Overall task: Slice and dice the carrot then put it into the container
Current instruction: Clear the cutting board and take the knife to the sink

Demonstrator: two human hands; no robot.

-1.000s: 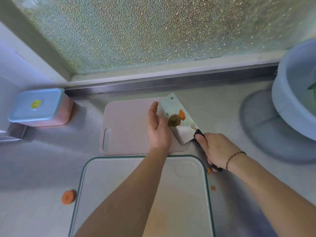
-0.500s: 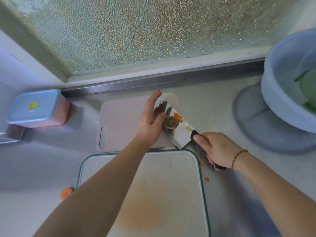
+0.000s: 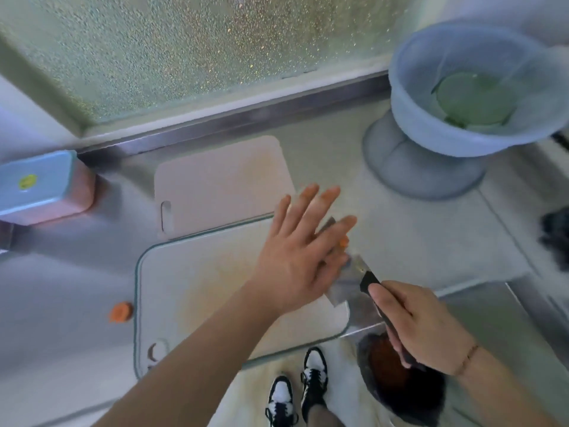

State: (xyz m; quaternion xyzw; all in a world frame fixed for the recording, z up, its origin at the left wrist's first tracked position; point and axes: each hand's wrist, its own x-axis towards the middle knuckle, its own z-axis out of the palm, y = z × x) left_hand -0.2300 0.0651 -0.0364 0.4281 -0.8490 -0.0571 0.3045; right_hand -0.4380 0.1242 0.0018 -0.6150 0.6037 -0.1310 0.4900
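Cleaver [image 3: 345, 288] shifted nearer, carrot bit [image 3: 344, 241] under fingers [image 3: 331, 238]

Two cutting boards on counter: smaller board [image 3: 221, 180] behind, larger board [image 3: 197, 291] in front, overlapping it. Lidded box [image 3: 43, 186] far left by window ledge. Carrot end [image 3: 120, 312] just left of larger board. Footed bowl [image 3: 462, 118] back right. Bin [image 3: 403, 383] on floor below counter edge, right of shoes [image 3: 297, 386]

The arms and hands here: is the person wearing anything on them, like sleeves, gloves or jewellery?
Both forearms are bare, with no sleeves in view, and neither hand is gloved. The left hand shows no rings or watch. The right hand has a thin, dark beaded bracelet round its wrist. Nothing else is worn on either arm.
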